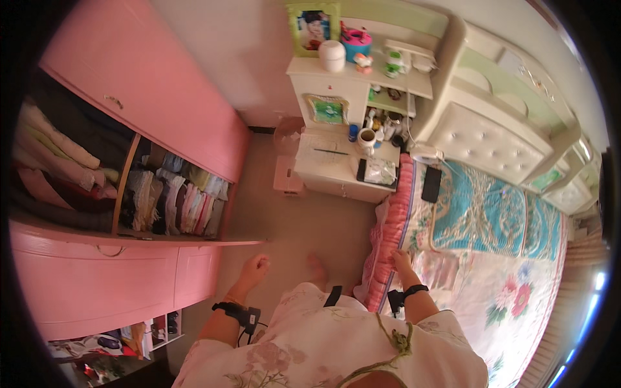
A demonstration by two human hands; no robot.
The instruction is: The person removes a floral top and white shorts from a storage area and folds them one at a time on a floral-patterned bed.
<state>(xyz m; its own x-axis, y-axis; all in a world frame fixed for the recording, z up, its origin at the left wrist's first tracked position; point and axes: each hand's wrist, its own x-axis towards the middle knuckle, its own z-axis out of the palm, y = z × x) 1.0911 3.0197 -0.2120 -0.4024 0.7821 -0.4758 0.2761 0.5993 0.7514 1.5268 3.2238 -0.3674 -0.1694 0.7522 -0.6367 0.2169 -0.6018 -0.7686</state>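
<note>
My left hand (255, 269) is held low in front of me with its fingers curled in, and nothing shows in it. It is close to the edge of an open pink wardrobe door (97, 275). My right hand (402, 261) hangs beside the bed, by its pink ruffled edge (391, 226). Its fingers look curled too, and I see nothing held there. Each wrist wears a black strap with a small dark box. Inside the pink wardrobe (162, 97), folded clothes (174, 204) stand in a row, and a looser pile (58, 152) lies left of a wooden divider.
A white bedside cabinet (333, 178) stands ahead, carrying a mug (366, 140), a pen on paper and a tissue pack (378, 171). A pink bin (288, 176) sits beside it. On the bed lie a black phone (431, 184) and a blue patterned mat (479, 207).
</note>
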